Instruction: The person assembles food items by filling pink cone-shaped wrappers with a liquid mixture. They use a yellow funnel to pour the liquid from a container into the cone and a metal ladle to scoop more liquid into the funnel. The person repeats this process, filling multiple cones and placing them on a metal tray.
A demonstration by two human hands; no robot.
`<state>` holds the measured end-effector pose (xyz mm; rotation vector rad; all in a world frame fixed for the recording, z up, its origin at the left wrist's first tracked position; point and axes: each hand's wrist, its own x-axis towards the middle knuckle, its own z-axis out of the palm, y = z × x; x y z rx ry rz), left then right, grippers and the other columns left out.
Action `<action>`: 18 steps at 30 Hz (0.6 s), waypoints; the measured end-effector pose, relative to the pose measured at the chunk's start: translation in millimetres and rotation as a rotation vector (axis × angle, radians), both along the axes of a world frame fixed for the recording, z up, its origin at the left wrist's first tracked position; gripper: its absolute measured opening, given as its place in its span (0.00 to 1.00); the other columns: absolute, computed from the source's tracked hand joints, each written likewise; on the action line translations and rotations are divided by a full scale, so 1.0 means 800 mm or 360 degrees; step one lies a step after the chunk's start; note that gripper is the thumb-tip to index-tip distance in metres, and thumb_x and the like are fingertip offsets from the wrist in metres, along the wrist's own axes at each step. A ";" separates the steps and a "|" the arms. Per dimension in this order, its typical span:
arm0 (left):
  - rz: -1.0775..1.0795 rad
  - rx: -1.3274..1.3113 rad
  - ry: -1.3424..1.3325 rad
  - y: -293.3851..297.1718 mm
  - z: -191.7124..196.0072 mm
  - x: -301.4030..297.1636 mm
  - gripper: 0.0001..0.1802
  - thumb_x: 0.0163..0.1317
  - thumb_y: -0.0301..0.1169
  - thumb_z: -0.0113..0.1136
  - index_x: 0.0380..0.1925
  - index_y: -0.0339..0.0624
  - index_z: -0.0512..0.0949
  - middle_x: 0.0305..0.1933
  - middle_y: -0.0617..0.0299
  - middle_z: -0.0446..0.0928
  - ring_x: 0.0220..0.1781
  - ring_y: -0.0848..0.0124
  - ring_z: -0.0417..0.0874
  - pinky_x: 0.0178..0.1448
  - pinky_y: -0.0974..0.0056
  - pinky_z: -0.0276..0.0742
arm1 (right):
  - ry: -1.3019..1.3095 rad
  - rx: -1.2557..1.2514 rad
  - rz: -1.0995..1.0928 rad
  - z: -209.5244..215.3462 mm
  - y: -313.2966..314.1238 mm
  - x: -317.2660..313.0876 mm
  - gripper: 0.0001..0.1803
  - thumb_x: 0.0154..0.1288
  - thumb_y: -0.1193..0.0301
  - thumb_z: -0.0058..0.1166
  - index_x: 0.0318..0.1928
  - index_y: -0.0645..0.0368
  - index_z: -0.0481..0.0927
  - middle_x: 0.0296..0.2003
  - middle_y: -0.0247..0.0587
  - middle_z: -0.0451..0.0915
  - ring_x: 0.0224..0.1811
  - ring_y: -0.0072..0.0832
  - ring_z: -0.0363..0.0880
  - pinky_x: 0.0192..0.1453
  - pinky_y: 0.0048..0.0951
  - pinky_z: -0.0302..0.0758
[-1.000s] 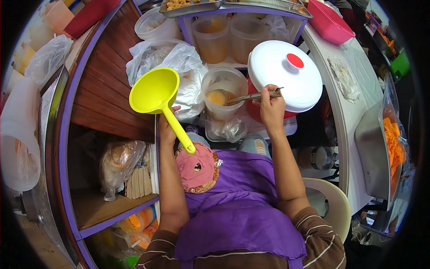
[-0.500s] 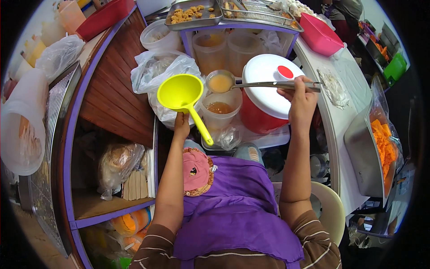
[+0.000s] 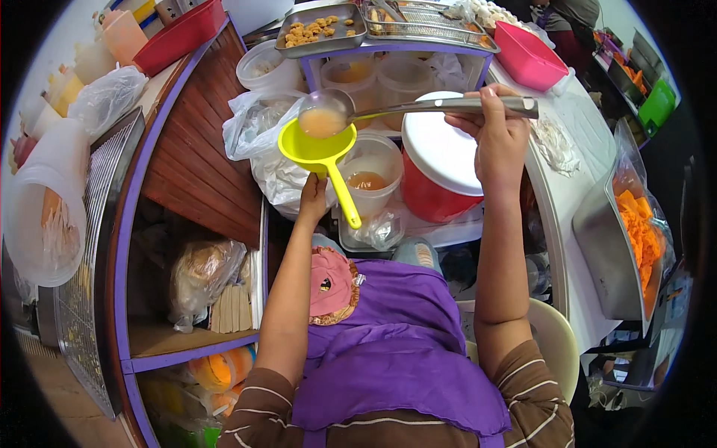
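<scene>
Ladle (image 3: 326,113) of orange liquid sat over yellow funnel (image 3: 317,144), right hand (image 3: 499,138) and left hand (image 3: 314,198) each closed on a handle; tub (image 3: 371,168) part-filled.

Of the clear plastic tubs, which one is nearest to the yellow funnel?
The round tub with orange liquid, directly below the funnel. The two lidded tubs stand farther back under the tray.

A shiny long-handled metal ladle (image 3: 418,110) hangs over a glossy yellow-green plastic funnel (image 3: 320,153), above a clear smooth plastic tub (image 3: 371,175) beside a matt white plastic lid (image 3: 441,149).
</scene>
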<state>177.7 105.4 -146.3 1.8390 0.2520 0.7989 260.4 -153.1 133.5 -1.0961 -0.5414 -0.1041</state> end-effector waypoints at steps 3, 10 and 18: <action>-0.0148 -0.0340 0.0287 -0.005 0.046 -0.008 0.14 0.65 0.34 0.42 0.43 0.38 0.72 0.32 0.66 0.72 0.31 0.78 0.67 0.36 0.75 0.64 | -0.0078 -0.0014 0.0064 -0.005 0.002 -0.004 0.11 0.64 0.70 0.44 0.38 0.69 0.66 0.31 0.46 0.74 0.28 0.29 0.79 0.30 0.26 0.81; -0.0271 -0.0246 0.0256 0.003 0.078 -0.025 0.13 0.66 0.40 0.39 0.43 0.47 0.68 0.49 0.64 0.73 0.54 0.72 0.68 0.54 0.62 0.62 | -0.0365 0.0015 0.0120 0.007 0.001 -0.023 0.10 0.63 0.71 0.46 0.35 0.69 0.69 0.30 0.39 0.73 0.29 0.22 0.77 0.31 0.22 0.79; -0.0410 -0.0391 0.0022 0.006 0.117 -0.028 0.12 0.66 0.38 0.43 0.42 0.43 0.67 0.47 0.58 0.72 0.54 0.69 0.69 0.57 0.65 0.63 | -0.0762 -0.0063 -0.0091 0.015 -0.013 -0.012 0.09 0.62 0.71 0.47 0.38 0.66 0.69 0.29 0.36 0.73 0.30 0.20 0.72 0.36 0.19 0.73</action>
